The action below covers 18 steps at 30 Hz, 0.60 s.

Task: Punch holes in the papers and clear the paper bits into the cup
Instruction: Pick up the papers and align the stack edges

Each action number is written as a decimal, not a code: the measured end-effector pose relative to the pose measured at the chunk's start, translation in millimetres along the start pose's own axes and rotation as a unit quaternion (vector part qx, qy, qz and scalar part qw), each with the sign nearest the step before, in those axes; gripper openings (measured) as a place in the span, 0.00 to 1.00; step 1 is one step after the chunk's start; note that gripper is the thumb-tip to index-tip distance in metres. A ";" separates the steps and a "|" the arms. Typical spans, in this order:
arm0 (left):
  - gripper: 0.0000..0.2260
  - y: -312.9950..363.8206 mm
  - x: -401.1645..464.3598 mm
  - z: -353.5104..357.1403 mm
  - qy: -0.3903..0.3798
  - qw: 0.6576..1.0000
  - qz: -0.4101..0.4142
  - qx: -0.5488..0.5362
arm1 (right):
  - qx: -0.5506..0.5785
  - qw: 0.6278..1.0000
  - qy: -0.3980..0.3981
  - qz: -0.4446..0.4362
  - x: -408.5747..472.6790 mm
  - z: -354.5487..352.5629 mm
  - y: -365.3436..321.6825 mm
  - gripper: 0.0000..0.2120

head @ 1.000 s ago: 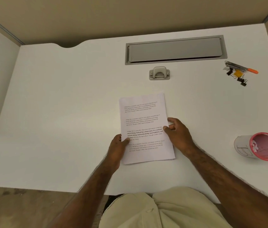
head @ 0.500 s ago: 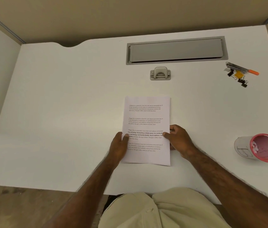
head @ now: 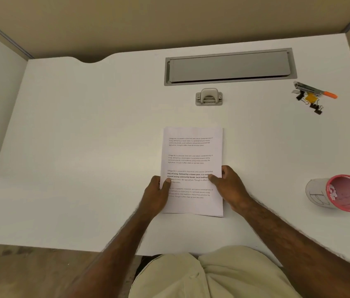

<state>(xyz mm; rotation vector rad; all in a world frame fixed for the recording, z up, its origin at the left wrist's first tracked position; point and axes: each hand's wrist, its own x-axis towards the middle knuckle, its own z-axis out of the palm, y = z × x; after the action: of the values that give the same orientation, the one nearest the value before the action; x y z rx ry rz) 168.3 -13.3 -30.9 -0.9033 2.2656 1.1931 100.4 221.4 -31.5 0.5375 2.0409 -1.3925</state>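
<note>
- Desk point(head: 83, 136), white, spans the view, with beige partition walls behind and at both sides.
- Grey recessed hatch point(head: 230, 66) is set into the desk's far edge, its lid closed.
- Papers point(head: 193, 153), a squared stack of printed sheets, lie flat on the desk straight in front of the person, long side running away from the body; four blocks of text show on the top sheet.
- Left hand point(head: 157, 194) grasps the stack's left edge low down, thumb on top of the sheet, fingers hidden under or beside the stack.
- Right hand point(head: 229, 186) grasps the right edge at about the same height, thumb pressed on the top sheet, fingers curled at the edge.
- Cup point(head: 339, 192) lies tipped on its side well right of the papers, its pink mouth turned toward the camera; pale specks show inside, too small to identify. A dark line drawing marks its grey wall.
- Hole punch point(head: 209, 97), grey metal, sits beyond the papers, just before the hatch, untouched.
- Clutter point(head: 311, 96) at the far right: black and yellow binder clips, a metal tool, an orange-tipped piece.
</note>
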 end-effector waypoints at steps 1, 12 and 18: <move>0.15 2.2 0.6 0.0 -0.001 1.000 -0.003 0.000 | -0.002 1.000 -0.004 -0.004 -1.1 0.9 0.2 0.11; 0.12 -7.5 -21.2 -2.5 -0.015 0.979 -0.103 -0.173 | 0.057 0.997 0.030 0.041 2.6 1.3 9.7 0.05; 0.16 -20.5 -54.1 16.2 -0.073 0.792 -0.151 -0.587 | 0.152 0.983 0.037 0.095 -1.1 10.9 13.1 0.05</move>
<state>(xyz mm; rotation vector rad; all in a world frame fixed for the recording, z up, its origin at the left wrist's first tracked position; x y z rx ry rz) 221.7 10.5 -17.4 -1.3981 0.9730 2.3938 112.2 216.1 -42.6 0.9020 1.7868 -1.5939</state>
